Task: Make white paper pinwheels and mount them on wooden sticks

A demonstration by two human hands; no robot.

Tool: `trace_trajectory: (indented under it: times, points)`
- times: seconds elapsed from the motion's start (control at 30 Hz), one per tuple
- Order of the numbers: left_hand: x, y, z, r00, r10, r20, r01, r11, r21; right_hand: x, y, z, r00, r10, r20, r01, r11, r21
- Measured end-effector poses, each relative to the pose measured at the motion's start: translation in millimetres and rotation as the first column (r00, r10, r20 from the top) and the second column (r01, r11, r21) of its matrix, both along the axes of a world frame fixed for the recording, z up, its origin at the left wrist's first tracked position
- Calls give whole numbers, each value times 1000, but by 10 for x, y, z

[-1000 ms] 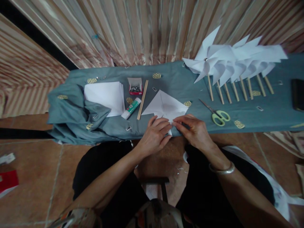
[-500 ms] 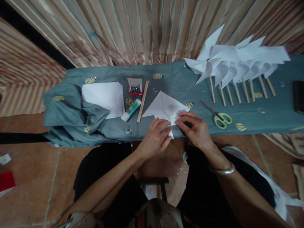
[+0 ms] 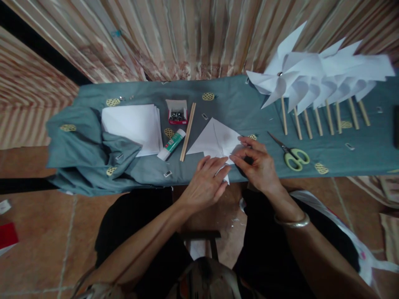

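A white paper sheet (image 3: 215,135) with cut and folded flaps lies at the front edge of the cloth-covered table. Across its lower part rests my left hand (image 3: 207,180), fingers over a flap and the thumb lower down by a paper corner. My right hand (image 3: 255,162) pinches the same paper between thumb and fingertips, just right of the left fingers. What lies under the fingers is partly hidden. Green-handled scissors (image 3: 289,152) lie to the right of my right hand. Left of the paper are wooden sticks (image 3: 188,131) and a glue stick (image 3: 171,144).
Several white paper pinwheels (image 3: 308,74) on wooden sticks overlap in a row at the back right. A small open box (image 3: 177,117) of shiny metal pins stands behind the glue stick. Farther left lies a stack of white paper (image 3: 131,124), partly under bunched cloth (image 3: 81,137).
My left fingers have slid slightly right over the flap, closer to my right fingertips. The right hand keeps its pinch on the paper. The view has shifted a little.
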State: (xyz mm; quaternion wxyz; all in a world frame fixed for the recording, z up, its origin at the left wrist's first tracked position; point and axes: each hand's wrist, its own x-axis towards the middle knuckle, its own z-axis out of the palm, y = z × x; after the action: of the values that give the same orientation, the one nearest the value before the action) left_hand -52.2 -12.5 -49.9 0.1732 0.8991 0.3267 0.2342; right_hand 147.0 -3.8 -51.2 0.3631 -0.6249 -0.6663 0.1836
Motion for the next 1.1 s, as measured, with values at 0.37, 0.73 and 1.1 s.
trace_trajectory:
  times: [0.37,0.73,1.1]
  points:
    - [33,4,-20,1000,-10,-22,10,1000,-21,36,94,24,997,49,62,-48,999,-16]
    - [27,9,11,998,-17,-53,15,999,-32,41,112,30,996,41,75,-36,997,-66]
    - [34,15,13,999,-16,-44,15,999,-29,36,116,25,993,45,109,-39,998,-54]
